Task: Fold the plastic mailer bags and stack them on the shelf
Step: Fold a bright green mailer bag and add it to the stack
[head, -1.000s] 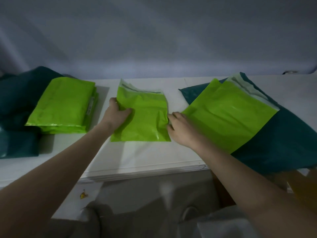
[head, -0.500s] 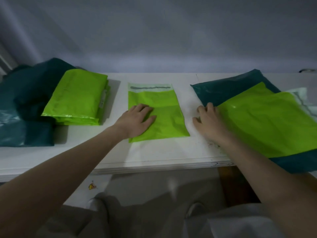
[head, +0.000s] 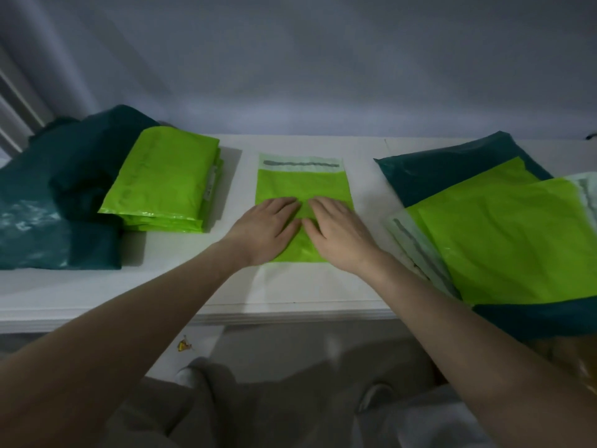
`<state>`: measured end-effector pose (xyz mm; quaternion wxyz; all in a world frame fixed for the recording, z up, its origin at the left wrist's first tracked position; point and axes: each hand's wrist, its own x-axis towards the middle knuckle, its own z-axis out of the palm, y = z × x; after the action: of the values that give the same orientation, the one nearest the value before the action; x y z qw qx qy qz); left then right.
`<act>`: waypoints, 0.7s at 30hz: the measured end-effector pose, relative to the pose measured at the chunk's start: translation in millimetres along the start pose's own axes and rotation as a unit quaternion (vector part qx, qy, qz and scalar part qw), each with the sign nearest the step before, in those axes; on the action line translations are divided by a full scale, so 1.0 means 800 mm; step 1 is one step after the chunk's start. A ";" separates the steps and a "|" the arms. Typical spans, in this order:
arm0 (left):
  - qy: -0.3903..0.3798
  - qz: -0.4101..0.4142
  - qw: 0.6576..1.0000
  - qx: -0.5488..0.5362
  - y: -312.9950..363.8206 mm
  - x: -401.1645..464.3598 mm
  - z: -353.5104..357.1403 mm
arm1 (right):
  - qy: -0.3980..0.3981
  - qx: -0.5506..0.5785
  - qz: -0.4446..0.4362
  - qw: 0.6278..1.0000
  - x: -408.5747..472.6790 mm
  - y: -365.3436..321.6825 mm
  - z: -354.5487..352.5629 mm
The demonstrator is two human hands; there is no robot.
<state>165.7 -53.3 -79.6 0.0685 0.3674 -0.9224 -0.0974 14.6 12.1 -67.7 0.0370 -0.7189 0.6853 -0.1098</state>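
1. Two hands lay flat, palms down and side by side, on one green mailer bag: the left hand and the right hand, fingers straight and pointing to the back edge, gripping nothing, index fingers nearly touching.
2. That bag lay flat at the middle of the white shelf, its pale sealing flap toward the back edge, its near end close to the front edge.
3. One stack of folded green bags sat just left of it, apart from it, leaning on a dark teal heap at the left end.
4. Toward the right edge, unfolded green bags, at least two, lay on a dark teal bag; the right forearm crossed their near corner.
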 end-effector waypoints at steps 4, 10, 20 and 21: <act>-0.012 -0.025 1.000 -0.002 0.001 0.001 0.001 | -0.025 -0.007 0.004 1.000 0.000 0.005 0.009; -0.029 -0.043 0.999 -0.013 0.004 0.008 -0.005 | -0.025 0.006 0.021 0.999 0.006 0.007 0.010; -0.045 -0.078 0.996 -0.003 0.002 0.003 0.017 | -0.071 -0.004 0.074 0.995 0.000 0.012 0.023; -0.043 -0.076 0.996 -0.001 0.002 0.002 0.017 | -0.068 -0.008 0.074 0.995 0.000 0.011 0.024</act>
<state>160.6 -51.8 -92.5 0.0217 0.4322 -0.8936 -0.1192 10.2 9.7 -87.8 0.0858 -0.6726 0.7332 -0.0517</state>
